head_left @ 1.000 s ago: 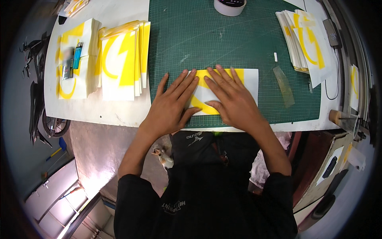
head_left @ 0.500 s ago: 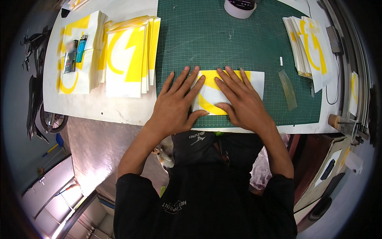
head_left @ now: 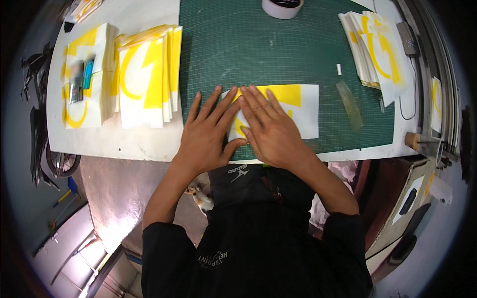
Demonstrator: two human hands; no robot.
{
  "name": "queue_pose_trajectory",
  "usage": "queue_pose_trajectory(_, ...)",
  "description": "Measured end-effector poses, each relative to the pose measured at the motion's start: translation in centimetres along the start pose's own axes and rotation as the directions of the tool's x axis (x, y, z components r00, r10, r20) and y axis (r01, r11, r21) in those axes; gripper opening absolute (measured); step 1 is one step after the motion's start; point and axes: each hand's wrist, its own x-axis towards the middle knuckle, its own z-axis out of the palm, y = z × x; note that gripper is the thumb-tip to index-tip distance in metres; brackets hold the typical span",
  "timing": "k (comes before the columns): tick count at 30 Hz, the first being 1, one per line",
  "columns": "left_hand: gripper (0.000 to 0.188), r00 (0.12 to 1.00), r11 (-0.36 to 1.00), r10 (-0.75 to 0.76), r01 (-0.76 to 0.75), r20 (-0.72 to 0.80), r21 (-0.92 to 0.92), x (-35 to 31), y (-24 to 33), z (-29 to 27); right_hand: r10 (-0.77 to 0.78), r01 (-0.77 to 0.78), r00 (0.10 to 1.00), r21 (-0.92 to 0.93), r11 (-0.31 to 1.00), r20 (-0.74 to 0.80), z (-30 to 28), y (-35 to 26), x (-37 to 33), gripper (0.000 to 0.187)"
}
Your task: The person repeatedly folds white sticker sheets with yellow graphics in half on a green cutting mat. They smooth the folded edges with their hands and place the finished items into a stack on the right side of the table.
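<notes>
A white sheet of paper [head_left: 308,116] with yellow shapes lies flat on the green cutting mat [head_left: 238,54], near the table's front edge. Over its left end rests my left hand [head_left: 206,136], fingers stretched and spread, thumb toward the lower left corner. My right hand [head_left: 273,126] lies flat on the sheet's left half, its fingertips touching or almost touching the left hand's fingers. Both hands are open and cover much of the yellow print. The sheet's right part shows.
Stacks of yellow-and-white sheets stand at left [head_left: 146,74], far left [head_left: 102,109] and right [head_left: 367,54]. On the far-left stack lie a blue lighter [head_left: 88,73] and a small dark pack [head_left: 76,87]. A tape roll [head_left: 282,9] sits at the back; a translucent strip [head_left: 350,105] lies right.
My right hand has slid left across the sheet, up to my left hand, baring the sheet's right part. My left hand stays at the left end. The whole view has shifted slightly.
</notes>
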Motion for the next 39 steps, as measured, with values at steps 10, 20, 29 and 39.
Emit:
queue_pose_trajectory(10,0.083,1.000,0.999,-0.002,0.002,0.001,0.036,-0.4,0.1,0.6,0.230,-0.237,0.972,-0.258,0.937,-0.056,-5.2,7.4,-6.7,0.059)
queue_pose_trajectory(20,0.084,0.990,0.998,-0.038,0.046,-0.133,0.052,-0.2,1.1,2.2,0.636,-0.697,0.571,0.103,0.709,-0.519,-6.1,10.8,-13.7,0.041)
queue_pose_trajectory(29,0.087,0.991,0.997,-0.056,0.061,-0.124,0.039,0.1,1.4,2.3,0.324,-0.310,0.725,0.132,0.941,-0.607,1.9,-4.3,-5.1,0.038)
queue_pose_trajectory(39,0.093,0.989,0.996,-0.072,0.078,-0.132,0.047,-0.4,1.0,2.6,0.421,-0.576,0.504,0.070,0.814,-0.754,-2.3,4.3,-9.3,0.029)
